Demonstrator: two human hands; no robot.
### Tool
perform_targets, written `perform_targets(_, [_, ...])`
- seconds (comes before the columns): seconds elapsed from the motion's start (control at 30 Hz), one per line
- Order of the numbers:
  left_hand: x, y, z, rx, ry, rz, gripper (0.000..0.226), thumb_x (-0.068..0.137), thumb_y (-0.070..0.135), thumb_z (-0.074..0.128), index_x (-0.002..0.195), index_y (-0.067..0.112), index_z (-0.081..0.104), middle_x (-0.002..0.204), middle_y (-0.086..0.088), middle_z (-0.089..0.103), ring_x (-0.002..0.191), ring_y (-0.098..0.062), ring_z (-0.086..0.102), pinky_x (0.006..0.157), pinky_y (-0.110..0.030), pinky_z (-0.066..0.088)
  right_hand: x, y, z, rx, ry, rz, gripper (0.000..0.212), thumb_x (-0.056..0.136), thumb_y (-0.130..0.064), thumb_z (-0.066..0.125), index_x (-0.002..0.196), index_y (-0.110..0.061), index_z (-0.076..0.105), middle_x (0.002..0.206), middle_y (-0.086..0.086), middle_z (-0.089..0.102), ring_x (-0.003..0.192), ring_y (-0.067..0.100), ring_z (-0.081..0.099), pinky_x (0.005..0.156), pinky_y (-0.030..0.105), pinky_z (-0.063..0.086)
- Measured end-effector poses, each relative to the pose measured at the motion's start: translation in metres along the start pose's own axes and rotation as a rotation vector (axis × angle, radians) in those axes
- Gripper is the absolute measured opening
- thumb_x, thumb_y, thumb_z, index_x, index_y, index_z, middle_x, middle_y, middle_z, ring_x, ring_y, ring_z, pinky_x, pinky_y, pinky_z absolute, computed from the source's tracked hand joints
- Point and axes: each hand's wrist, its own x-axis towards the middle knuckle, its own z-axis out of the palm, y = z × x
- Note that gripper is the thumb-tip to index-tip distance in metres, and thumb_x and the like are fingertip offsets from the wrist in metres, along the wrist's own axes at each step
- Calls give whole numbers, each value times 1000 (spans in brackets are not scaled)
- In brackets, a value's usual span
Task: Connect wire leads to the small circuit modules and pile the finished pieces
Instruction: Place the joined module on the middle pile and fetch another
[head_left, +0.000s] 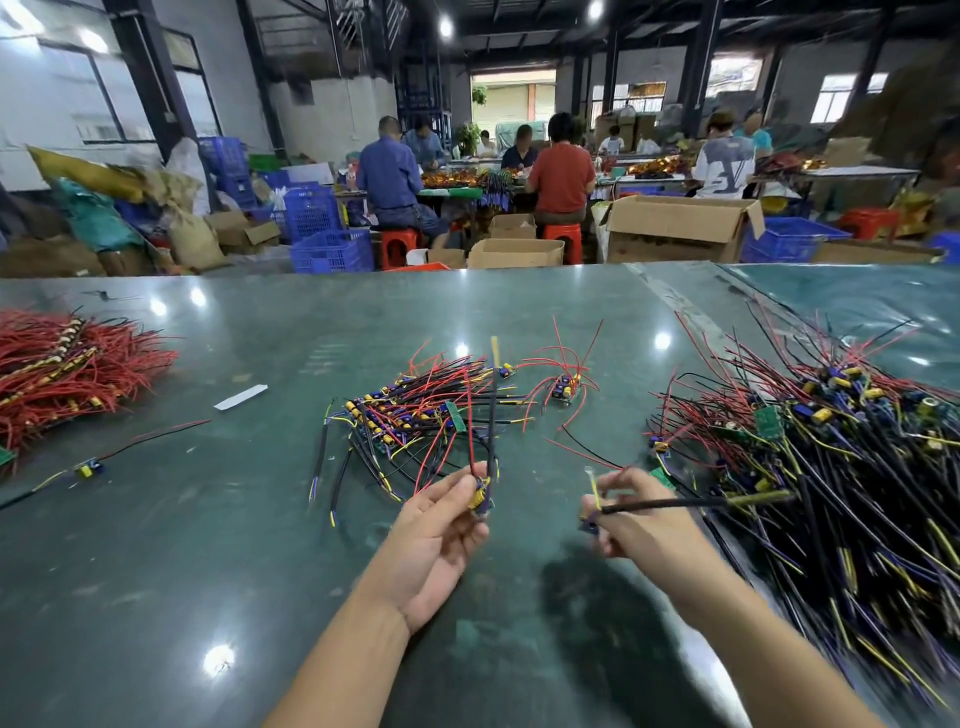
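Left hand (441, 525) is raised palm-up over the green table (208, 545), thumb and fingertips pinching a small circuit module (480, 498) w/ yellow and blue parts; its black lead (492, 415) stands nearly upright, a red wire beside it. Right hand (631, 514) grips a second module (590, 524) at its lower edge and a black sleeved lead (675, 503) running out to the right (tip blurred).

Piles on table: centre pile of wired modules (421, 410) just beyond the hands; large heap of modules w/ black leads (831, 441) at right; red-wire bundle (67, 364) at far left; one loose module (89, 469) w/ leads at near left; white strip (240, 397) lying flat.

Containers, bkgd: open cardboard boxes (675, 228), contents not visible; blue plastic crates (332, 249), contents unclear. No legible writing or labels.
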Motion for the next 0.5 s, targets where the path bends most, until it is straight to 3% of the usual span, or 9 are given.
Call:
perform_targets(0.07, [2, 1, -1, -34, 45, 3, 25, 71, 13, 65, 95, 7, 71, 69, -2, 65, 56, -8, 61, 50, -16, 52, 5, -1, -18, -317, 65, 8, 8, 86, -9, 63, 78, -7, 60, 59, 12, 65, 54, 25, 60, 64, 39, 52])
perform_targets(0.17, [3, -2, 1, -55, 65, 10, 24, 71, 11, 64, 95, 6, 67, 72, -4, 64, 57, -10, 61, 51, -19, 54, 3, -8, -41, -690, 63, 72, 29, 84, -19, 58, 60, -3, 63, 53, 7, 67, 62, 25, 67, 66, 34, 54])
perform_targets(0.3, [2, -5, 2, 21, 43, 39, 14, 74, 9, 64, 87, 9, 65, 76, -7, 68, 61, -11, 64, 57, -23, 56, 3, -12, -46, -839, 90, 76, 24, 84, -19, 53, 75, -2, 65, 76, 16, 71, 78, 33, 69, 76, 36, 54])
perform_targets(0.4, [4, -9, 0, 132, 75, 97, 8, 82, 6, 62, 89, 7, 64, 81, -9, 70, 67, -13, 66, 61, -22, 57, 3, -10, -35, -768, 34, 32, 24, 89, -23, 57, 105, -9, 67, 97, 12, 71, 92, 28, 68, 88, 35, 51])
perform_targets(0.5, [4, -11, 2, 233, 118, 179, 9, 87, 2, 60, 88, 8, 67, 81, -7, 71, 72, -14, 66, 65, -22, 57, -1, -8, -22, -680, -78, -67, 30, 89, -19, 60, 117, -10, 64, 97, 4, 71, 92, 18, 67, 90, 33, 50])
